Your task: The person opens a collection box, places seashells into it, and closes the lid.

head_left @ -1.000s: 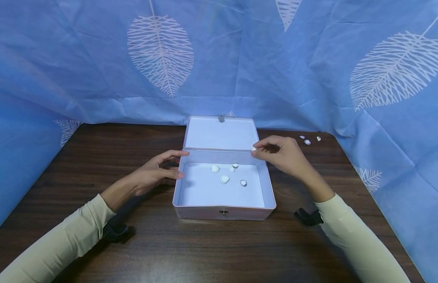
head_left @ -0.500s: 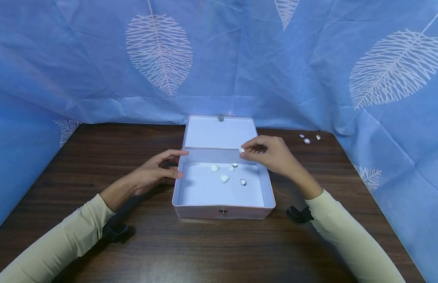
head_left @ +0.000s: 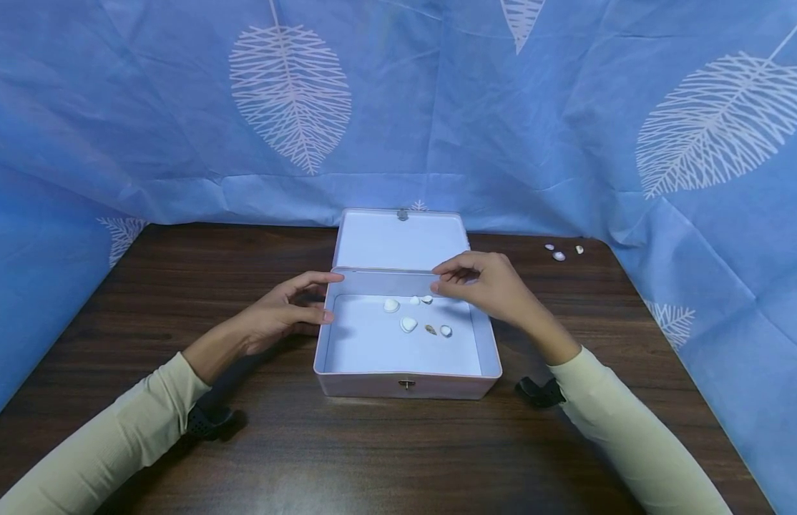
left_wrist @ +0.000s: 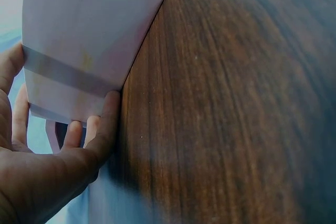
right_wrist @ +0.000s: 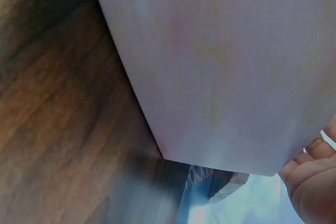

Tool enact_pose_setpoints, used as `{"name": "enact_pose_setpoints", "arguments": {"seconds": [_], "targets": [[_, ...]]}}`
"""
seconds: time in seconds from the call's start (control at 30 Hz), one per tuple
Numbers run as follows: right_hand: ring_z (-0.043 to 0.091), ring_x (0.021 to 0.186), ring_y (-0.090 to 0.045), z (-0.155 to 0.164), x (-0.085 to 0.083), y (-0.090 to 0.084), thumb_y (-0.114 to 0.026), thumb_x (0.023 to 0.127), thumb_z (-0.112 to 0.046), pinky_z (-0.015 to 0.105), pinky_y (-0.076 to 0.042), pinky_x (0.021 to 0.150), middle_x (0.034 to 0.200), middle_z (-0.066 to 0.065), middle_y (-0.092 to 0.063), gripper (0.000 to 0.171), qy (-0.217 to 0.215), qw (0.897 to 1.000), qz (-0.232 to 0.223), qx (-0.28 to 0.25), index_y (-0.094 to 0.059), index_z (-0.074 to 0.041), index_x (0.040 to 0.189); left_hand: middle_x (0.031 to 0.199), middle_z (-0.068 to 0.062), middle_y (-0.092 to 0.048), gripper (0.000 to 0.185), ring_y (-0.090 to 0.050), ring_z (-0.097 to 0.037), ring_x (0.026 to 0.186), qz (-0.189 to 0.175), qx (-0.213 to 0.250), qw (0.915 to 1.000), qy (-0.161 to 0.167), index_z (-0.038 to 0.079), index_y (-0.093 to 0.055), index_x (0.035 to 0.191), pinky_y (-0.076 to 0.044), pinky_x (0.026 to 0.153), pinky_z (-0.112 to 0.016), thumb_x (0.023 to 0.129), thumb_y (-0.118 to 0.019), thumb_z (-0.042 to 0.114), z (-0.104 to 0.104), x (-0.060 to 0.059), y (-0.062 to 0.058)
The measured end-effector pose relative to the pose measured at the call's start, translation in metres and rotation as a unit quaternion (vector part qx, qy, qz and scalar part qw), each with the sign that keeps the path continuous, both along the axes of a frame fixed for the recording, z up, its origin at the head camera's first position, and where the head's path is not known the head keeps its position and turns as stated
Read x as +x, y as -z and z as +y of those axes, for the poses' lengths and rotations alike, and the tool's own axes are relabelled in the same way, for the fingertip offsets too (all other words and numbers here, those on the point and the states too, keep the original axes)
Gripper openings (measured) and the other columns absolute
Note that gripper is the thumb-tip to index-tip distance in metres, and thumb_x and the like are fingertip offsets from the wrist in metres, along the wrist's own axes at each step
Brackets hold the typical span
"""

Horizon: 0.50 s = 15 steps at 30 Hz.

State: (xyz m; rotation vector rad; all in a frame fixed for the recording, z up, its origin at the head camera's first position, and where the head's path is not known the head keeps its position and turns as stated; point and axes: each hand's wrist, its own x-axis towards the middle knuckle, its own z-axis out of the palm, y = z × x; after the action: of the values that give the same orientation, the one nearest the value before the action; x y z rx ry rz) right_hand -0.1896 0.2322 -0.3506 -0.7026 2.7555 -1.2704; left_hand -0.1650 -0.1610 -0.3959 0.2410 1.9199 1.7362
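Five shells lie in the open tin box; three wait on the tabletop at 2 o'clock. Right hand loosely curled, seemingly empty; left hand steadies the box wall, fingers relaxed.

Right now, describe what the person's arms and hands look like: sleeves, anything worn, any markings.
Both arms wear long, close-fitting pale cream sleeves with a fine ribbed knit, ending at the wrists. The left hand and right hand are bare: no gloves, rings or markings show. A small black device sits under the left sleeve near the wrist, and a matching black device under the right. No cables are visible.

Pale pink box; dark brown woodgrain table; blue white-leaf-print cloth.
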Motion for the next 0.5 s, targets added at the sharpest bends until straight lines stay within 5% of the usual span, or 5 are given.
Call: {"name": "enact_pose_setpoints", "arguments": {"seconds": [0.5], "targets": [[0.016, 0.091, -0.073, 0.024, 0.006, -0.009, -0.086, 0.102, -0.027, 0.022, -0.059, 0.077, 0.106, 0.006, -0.082, 0.027, 0.039, 0.999, 0.024, -0.02, -0.086, -0.008, 0.122, 0.183, -0.012, -0.027, 0.079, -0.044, -0.043, 0.155, 0.011, -0.008, 0.9998, 0.012, 0.019, -0.045, 0.173, -0.058, 0.112, -0.04, 0.104, -0.083, 0.015, -0.002, 0.0, -0.001]]}}
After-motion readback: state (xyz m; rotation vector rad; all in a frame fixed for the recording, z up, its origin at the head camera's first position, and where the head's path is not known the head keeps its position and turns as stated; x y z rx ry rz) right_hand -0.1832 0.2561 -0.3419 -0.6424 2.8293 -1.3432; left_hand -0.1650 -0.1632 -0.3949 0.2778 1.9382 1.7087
